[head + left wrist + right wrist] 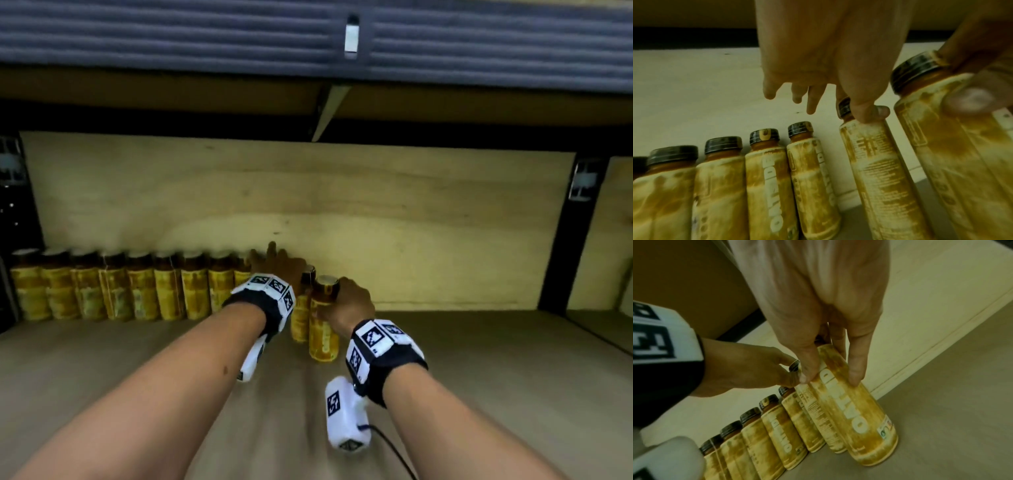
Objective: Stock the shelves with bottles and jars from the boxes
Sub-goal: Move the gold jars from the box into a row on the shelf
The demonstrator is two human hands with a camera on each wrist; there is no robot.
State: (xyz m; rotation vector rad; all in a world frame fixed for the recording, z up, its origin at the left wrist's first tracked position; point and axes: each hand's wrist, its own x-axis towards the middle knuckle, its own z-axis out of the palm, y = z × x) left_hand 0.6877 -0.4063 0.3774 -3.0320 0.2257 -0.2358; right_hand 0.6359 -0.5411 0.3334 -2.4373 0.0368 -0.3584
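The right hand was clamped round the upper body of a yellow-labelled bottle standing on the wooden shelf, just in front of the row of bottles lined along the back panel. The left hand had its thumb pressed on the neighbouring bottle, its other fingers splayed loose. To finish well, the held bottle probably wanted sliding back upright until it touched that steadied neighbour, label forward, without knocking the row

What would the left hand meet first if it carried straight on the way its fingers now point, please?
Probably the plywood back wall of the shelf. The left hand points rearward over the bottle it touches at the row's end; nothing else shows between fingertips and wall, though depth is unclear.
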